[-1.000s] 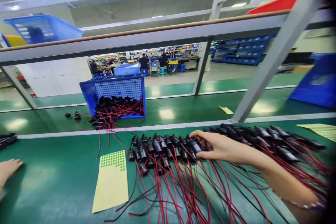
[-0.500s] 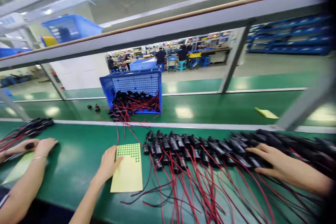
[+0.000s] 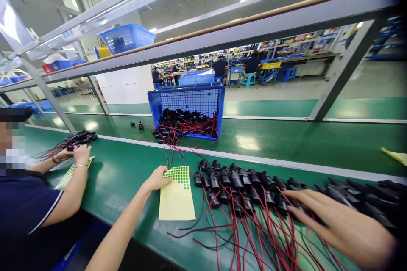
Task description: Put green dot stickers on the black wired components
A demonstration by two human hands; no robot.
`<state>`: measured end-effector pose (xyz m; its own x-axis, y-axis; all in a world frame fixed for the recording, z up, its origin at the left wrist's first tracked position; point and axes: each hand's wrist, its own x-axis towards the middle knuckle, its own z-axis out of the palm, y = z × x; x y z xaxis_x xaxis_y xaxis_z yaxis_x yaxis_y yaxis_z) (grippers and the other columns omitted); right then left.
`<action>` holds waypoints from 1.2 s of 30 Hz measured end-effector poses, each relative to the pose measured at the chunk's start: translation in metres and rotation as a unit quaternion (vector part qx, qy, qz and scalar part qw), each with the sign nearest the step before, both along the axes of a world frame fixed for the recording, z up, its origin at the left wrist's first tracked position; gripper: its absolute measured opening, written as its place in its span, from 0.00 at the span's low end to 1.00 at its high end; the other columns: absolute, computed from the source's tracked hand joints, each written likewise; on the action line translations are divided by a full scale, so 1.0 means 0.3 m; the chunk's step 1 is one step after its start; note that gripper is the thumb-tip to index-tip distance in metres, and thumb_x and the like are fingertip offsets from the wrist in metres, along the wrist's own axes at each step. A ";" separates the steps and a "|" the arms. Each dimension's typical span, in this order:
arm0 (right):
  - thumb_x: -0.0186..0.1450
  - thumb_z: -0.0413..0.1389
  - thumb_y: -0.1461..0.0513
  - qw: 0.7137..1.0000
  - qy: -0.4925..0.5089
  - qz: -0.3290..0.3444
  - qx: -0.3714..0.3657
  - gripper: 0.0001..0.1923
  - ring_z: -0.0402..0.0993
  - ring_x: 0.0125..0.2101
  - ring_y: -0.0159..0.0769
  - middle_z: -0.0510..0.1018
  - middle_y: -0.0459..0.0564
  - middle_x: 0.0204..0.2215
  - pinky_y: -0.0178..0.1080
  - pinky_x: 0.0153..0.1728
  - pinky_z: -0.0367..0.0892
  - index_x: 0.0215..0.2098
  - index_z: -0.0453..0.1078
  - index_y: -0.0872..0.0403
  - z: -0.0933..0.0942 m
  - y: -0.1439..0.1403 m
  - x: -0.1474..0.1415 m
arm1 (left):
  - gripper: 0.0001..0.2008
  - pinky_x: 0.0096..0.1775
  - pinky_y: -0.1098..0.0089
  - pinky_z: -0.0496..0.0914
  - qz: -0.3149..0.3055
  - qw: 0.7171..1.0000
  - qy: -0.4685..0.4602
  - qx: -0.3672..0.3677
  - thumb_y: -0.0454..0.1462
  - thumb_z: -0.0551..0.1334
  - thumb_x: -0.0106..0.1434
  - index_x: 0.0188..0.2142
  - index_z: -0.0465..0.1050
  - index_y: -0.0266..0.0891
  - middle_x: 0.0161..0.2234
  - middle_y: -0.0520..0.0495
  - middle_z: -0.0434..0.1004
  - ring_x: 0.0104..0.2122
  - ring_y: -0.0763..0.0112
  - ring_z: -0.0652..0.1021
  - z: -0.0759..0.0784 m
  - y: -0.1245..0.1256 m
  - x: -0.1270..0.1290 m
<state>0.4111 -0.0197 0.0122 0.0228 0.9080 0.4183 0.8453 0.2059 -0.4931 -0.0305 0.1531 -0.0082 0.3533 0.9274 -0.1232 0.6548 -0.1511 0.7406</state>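
Green surface [image 3: 127,178]: bare stretch left of sheet, white strip along far edge. Blue basket [image 3: 187,101] beyond. Black connectors [image 3: 241,182] in row, mid-surface. Right hand [image 3: 337,224], flat, open, on them, nearer than before. Left hand [image 3: 157,179], newly fingertips on sticker sheet [image 3: 177,194], gripping nothing.

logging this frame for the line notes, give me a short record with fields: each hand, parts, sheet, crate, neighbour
left hand: open, fingertips on the top edge of the sticker sheet
right hand: open, flat over the black connectors
black connectors: rows on the green bench, red and black wires trailing toward the camera
sticker sheet: yellow, green dots at its far end
blue crate: behind the rows, holds more wired connectors
co-worker's hands: at left, on another connector bundle
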 end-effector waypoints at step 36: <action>0.74 0.49 0.70 0.917 -0.161 0.202 0.304 0.12 0.77 0.36 0.36 0.83 0.52 0.36 0.41 0.41 0.71 0.45 0.76 0.57 0.061 -0.036 -0.525 | 0.23 0.43 0.67 0.75 0.097 0.801 -0.500 -0.314 0.43 0.76 0.50 0.42 0.81 0.31 0.39 0.37 0.86 0.36 0.60 0.84 0.225 -0.516 0.271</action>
